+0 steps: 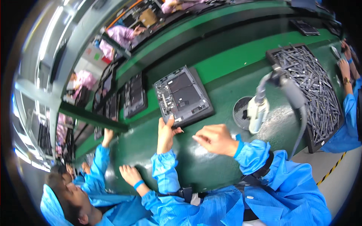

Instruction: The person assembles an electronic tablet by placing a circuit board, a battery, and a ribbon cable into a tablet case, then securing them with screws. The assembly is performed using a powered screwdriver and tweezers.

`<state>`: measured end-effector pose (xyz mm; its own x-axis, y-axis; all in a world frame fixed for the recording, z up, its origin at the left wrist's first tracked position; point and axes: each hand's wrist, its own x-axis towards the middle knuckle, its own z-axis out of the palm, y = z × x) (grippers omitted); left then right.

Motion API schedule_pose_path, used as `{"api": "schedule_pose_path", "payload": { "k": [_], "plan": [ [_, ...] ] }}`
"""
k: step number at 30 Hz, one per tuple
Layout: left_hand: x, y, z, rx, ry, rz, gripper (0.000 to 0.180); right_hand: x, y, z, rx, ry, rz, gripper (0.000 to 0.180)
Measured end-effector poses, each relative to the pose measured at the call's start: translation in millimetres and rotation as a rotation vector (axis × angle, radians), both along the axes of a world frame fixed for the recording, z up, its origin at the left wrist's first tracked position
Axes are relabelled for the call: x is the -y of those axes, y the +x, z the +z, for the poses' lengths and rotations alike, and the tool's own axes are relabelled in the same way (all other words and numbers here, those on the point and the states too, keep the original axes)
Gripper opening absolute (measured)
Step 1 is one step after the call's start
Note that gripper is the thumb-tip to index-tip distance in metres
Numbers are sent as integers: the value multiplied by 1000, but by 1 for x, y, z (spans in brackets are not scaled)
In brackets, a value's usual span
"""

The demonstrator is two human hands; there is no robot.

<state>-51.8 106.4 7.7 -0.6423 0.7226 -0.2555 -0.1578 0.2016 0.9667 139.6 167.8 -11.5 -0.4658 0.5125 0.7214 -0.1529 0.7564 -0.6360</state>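
Observation:
An opened grey tablet-like device (181,92) with its dark inner parts exposed lies on a dark carrier tray (205,109) on the green workbench (226,56). My left hand (166,132) grips the tray's near corner, thumb on top of the edge. My right hand (215,139) hovers just right of it above the bench, fingers curled together, and nothing shows in it. Both sleeves are blue.
A white electric screwdriver (258,111) hangs on a grey hose beside a round mesh dish (238,113). A black tray of several thin grey parts (313,84) lies at right. More opened devices (134,94) lie to the left. Co-workers' hands (132,175) (345,71) work on both sides.

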Motion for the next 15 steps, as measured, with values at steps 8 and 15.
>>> {"api": "schedule_pose_path", "payload": {
  "k": [8, 15],
  "plan": [
    [125, 72, -16, -362, -251, -80, 32, -10, 5, 6, 235, -125, -189, 9],
    [136, 62, -19, -329, -237, -102, 29, -14, 3, 0, 430, -15, -274, 14]
  ]
}}
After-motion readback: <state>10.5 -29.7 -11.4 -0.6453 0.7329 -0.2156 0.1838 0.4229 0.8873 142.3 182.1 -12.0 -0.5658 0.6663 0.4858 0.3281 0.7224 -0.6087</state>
